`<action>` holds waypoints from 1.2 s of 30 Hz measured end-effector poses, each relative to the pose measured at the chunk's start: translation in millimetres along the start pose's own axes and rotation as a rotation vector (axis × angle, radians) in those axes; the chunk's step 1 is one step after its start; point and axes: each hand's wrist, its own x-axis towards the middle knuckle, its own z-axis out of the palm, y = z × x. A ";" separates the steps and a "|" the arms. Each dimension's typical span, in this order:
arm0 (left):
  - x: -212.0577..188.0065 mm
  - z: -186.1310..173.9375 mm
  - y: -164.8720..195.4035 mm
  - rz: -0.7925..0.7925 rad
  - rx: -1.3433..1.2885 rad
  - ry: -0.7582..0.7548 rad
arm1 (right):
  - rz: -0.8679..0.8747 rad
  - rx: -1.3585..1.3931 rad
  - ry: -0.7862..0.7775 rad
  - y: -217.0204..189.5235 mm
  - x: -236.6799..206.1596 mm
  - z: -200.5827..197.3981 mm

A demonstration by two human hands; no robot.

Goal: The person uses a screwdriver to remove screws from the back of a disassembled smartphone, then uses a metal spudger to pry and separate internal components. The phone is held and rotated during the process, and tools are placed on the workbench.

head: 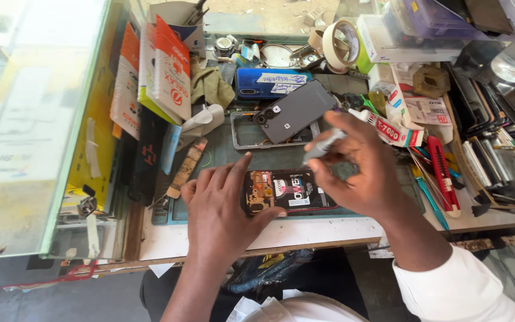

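An opened phone (290,191) with its back off, battery and circuit board showing, lies on a grey-green work mat (222,152). My left hand (222,209) rests on the mat and steadies the phone's left end with thumb and fingers. My right hand (356,167) hovers over the phone's right side, holding a slim grey screwdriver (323,146) pointed down toward it. A dark grey back cover (296,110) lies tilted on a silver phone frame (242,140) just behind.
A blue phone with paper notes (269,82) lies further back. A glue tube (388,128), red cutter (442,170) and teal tools (427,194) lie to the right. Tape rolls (341,45), boxes (162,71), a cloth (210,86) and stacked screens (496,137) crowd the bench.
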 end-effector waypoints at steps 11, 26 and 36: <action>0.0 -10.1 -18.3 0.004 -0.179 0.076 | 0.009 0.195 -0.064 21.5 23.6 43.2; 9.3 -4.9 -54.4 -0.061 -0.392 0.087 | -0.067 0.209 -0.290 26.3 15.1 56.3; 9.3 -7.3 -58.2 -0.108 -0.396 0.023 | -0.129 0.137 -0.330 21.5 23.8 63.2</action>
